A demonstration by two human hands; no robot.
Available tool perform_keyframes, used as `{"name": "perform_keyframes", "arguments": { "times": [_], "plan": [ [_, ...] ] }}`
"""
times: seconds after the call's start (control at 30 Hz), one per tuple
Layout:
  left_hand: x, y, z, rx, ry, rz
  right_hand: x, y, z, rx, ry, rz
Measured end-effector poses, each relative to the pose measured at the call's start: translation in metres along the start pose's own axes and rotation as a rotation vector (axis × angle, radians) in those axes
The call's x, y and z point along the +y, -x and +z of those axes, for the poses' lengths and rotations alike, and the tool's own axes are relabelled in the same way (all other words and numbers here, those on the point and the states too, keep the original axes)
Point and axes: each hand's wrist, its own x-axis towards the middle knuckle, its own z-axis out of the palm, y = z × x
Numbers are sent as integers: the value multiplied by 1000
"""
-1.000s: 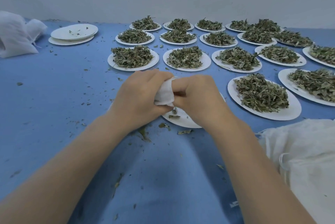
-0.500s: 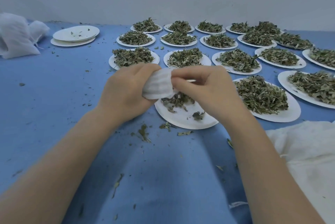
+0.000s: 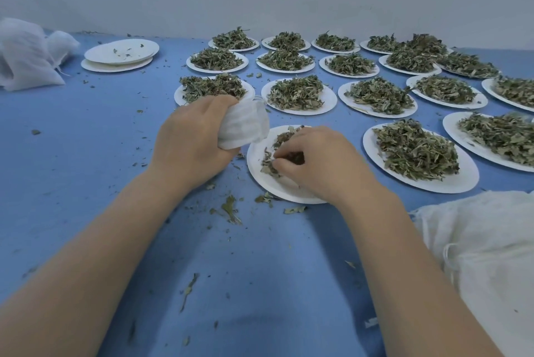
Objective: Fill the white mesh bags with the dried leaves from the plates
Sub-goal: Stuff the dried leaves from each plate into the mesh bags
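My left hand grips a small white mesh bag, bunched in the fist just left of the nearest white plate. My right hand rests on that plate with its fingers curled round a clump of the few dried leaves left there. Several more white plates heaped with dried leaves spread across the blue surface behind and to the right.
A stack of emptied plates sits at the back left beside filled white mesh bags. A pile of white mesh fabric lies at the near right. Leaf crumbs litter the blue surface. A white wall runs along the back.
My right hand let go of the bag and dropped onto the near plate, gathering leaves. My left hand kept the bag and shifted it slightly left and up.
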Motion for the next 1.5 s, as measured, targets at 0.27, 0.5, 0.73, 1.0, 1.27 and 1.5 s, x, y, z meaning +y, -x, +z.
{"name": "perform_keyframes", "arguments": {
  "times": [0.27, 0.5, 0.73, 1.0, 1.27, 1.5],
  "plan": [
    [-1, 1, 2, -3, -5, -10, -10, 1, 2, -13, -2, 80],
    [-2, 2, 4, -4, -18, 1, -5, 7, -1, -60, -8, 196],
    [-1, 2, 5, -30, -41, 32, -19, 3, 6, -40, 58, 105],
    [-4, 3, 5, -60, -94, 76, -13, 1, -7, -48, -47, 142],
    [0, 3, 5, -42, -155, 157, -9, 6, -14, 245, -87, 22],
    [16, 5, 8, -13, -33, 129, -19, 6, -9, 317, -169, -61]
  ]
}}
